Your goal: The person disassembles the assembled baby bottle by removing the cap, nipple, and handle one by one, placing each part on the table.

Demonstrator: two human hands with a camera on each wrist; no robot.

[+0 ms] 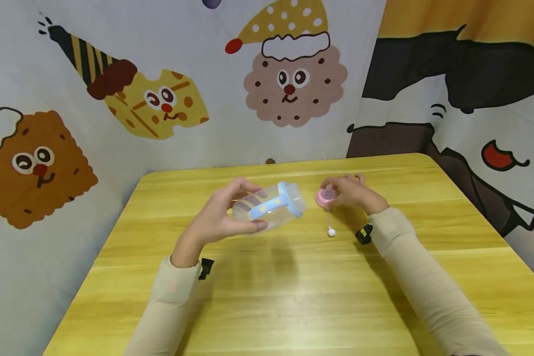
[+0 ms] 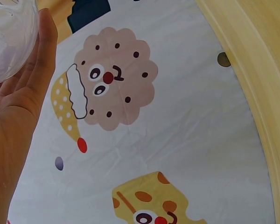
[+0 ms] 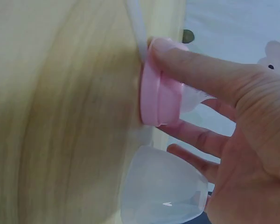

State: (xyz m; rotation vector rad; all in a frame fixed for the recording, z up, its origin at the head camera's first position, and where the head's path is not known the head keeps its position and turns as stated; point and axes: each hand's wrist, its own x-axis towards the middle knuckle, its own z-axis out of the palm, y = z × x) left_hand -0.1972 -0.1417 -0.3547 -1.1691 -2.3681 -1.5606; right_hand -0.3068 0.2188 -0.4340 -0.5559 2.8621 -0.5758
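My left hand [image 1: 220,215] grips a clear baby bottle [image 1: 273,210] with a pale blue neck ring and strap. The bottle is tilted above the table, its uncapped mouth facing right. In the left wrist view the bottle's clear base [image 2: 11,51] shows at the upper left corner. Thumb and fingers of my right hand [image 1: 353,193] pinch a pink bottle collar [image 3: 161,93] with a clear nipple. A thin straw [image 3: 136,28] runs from the collar to a white weighted end [image 1: 331,232]. Beneath my right fingers is a translucent cap [image 3: 163,186], mostly hidden in the head view.
The wood-grain table [image 1: 293,306] spans the area under both arms. Behind it hangs a white cloth [image 1: 213,143] printed with cartoon biscuits and cheese. Small black devices [image 1: 206,268] sit at both wrists.
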